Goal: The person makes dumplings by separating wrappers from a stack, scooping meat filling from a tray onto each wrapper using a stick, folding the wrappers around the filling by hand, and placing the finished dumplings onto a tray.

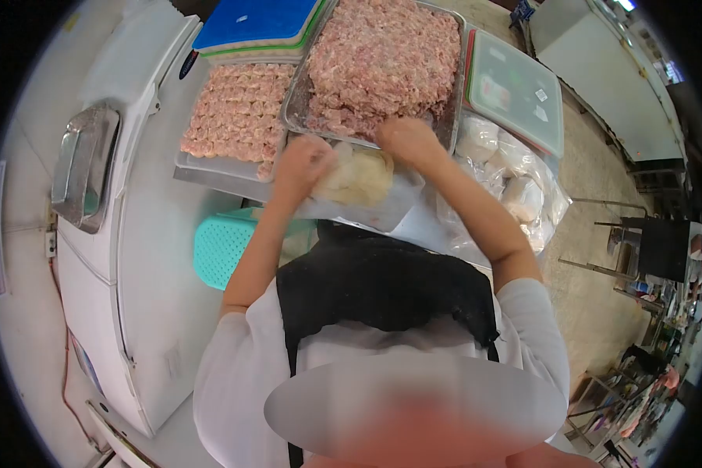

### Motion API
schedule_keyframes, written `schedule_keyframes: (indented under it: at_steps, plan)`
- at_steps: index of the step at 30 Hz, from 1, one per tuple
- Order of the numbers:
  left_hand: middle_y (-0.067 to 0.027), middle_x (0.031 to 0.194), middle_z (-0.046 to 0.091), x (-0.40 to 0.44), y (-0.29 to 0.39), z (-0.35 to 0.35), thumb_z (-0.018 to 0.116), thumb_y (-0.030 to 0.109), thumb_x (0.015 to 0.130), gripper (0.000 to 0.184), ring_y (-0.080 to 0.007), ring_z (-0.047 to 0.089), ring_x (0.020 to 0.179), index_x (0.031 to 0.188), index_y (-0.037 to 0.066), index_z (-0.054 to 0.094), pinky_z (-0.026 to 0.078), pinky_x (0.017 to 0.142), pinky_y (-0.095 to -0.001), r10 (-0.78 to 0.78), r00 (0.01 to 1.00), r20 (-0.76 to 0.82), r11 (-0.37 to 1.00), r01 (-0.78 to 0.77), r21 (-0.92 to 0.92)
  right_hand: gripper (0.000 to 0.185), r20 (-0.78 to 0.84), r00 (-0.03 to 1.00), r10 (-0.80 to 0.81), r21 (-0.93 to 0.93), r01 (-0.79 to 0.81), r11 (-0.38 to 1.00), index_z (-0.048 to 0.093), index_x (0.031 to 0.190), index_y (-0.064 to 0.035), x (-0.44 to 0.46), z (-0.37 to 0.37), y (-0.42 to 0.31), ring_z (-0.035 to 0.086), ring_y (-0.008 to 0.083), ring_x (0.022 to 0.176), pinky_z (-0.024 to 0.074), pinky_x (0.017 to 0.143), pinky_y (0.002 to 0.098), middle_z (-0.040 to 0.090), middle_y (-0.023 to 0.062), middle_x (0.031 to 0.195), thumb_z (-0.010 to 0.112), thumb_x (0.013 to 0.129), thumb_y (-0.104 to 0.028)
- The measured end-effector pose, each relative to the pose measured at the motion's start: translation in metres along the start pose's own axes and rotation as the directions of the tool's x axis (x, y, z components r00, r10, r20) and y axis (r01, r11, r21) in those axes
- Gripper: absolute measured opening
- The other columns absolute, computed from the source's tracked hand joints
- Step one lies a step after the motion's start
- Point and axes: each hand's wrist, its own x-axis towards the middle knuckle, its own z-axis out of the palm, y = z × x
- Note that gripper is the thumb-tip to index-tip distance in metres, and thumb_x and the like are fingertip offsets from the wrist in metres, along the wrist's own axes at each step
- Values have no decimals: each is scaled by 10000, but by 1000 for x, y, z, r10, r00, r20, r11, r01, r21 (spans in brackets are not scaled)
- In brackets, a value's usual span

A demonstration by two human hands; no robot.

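A stack of pale round dough wrappers (pixel 360 178) lies on the work surface close to my body. My left hand (pixel 304 162) is at the left side of the stack with its fingers curled in; whatever it holds is hidden. My right hand (pixel 408 142) is closed at the near edge of a metal tray (pixel 288 117) heaped with ground meat (pixel 386 58). Its fingertips are by the meat, and I cannot make out anything in them. Left of that tray, rows of small filled dumplings (pixel 242 109) cover a flat tray.
A blue-lidded container (pixel 257 23) stands at the back left, and a clear-lidded box (pixel 516 90) at the right. Plastic bags of white rounds (pixel 515 183) lie beside my right forearm. A turquoise basket (pixel 225 248) is below the table's left side, near a white freezer (pixel 156 234).
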Motion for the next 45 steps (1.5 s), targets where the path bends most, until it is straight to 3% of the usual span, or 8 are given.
schedule_keyframes:
  at_steps: [2, 4, 11, 23, 32, 38, 41, 45]
  plan:
    - [-108, 1026, 629, -2, -18, 10, 660, 269, 825, 262, -289, 565, 1006, 995, 69, 669, 431, 889, -388, 141, 928, 346, 990, -135, -41, 275, -31, 999, 35, 143, -31, 989, 667, 755, -50, -5, 9, 7, 650, 341, 703, 518, 628, 468, 660, 158, 733, 535, 853, -271]
    - [-108, 1001, 620, -10, -31, 21, 657, 273, 827, 261, -299, 565, 983, 998, 76, 671, 428, 888, -390, 162, 930, 331, 977, -104, -187, 379, 93, 984, 154, 395, -179, 901, 666, 772, -36, -10, -11, 14, 644, 359, 749, 508, 663, 484, 657, 165, 760, 499, 910, -346]
    - [-115, 973, 599, 2, -50, 10, 658, 267, 836, 285, -310, 557, 970, 1046, 75, 669, 422, 889, -382, 215, 917, 337, 975, -182, -128, 181, 174, 969, 173, -249, -127, 960, 689, 755, -53, 47, -41, -4, 667, 325, 704, 526, 593, 435, 660, 162, 737, 584, 783, -197]
    - [-98, 921, 622, 7, -80, 6, 619, 169, 871, 156, -266, 590, 897, 929, 40, 685, 466, 797, -349, 299, 911, 284, 918, -193, -347, 159, 149, 977, 151, -230, -114, 966, 690, 704, -53, 57, -14, -42, 677, 309, 649, 530, 563, 425, 660, 151, 679, 574, 748, -152]
    - [-108, 894, 642, 12, -47, -24, 643, 161, 857, 147, -256, 614, 826, 863, 14, 648, 482, 755, -336, -126, 981, 150, 855, 184, -485, 221, 182, 932, 314, -347, -238, 907, 684, 747, -69, 65, -73, -24, 664, 320, 689, 524, 604, 441, 655, 149, 704, 525, 833, -197]
    - [-112, 961, 646, -6, -60, 7, 622, 163, 872, 161, -297, 596, 953, 939, 18, 637, 461, 838, -387, 350, 914, 206, 904, -271, -331, 260, 144, 962, 230, 66, -242, 968, 685, 802, 0, 46, 1, -46, 668, 352, 747, 515, 687, 458, 662, 209, 773, 538, 850, -209]
    - [-113, 977, 637, -10, -49, -5, 623, 149, 867, 165, -271, 601, 919, 954, 9, 621, 461, 814, -357, 263, 923, 282, 937, -175, -302, 350, 292, 918, 270, 486, -385, 784, 693, 875, -2, 36, -32, -30, 654, 365, 774, 504, 709, 448, 669, 201, 802, 533, 900, -313]
    - [-97, 896, 620, 2, -26, -22, 616, 192, 878, 165, -205, 596, 858, 904, 30, 605, 465, 774, -314, -51, 982, 181, 893, 126, -433, 315, 308, 895, 323, 302, -414, 859, 681, 904, -2, 36, -39, -12, 646, 325, 720, 498, 684, 410, 652, 205, 768, 536, 914, -282]
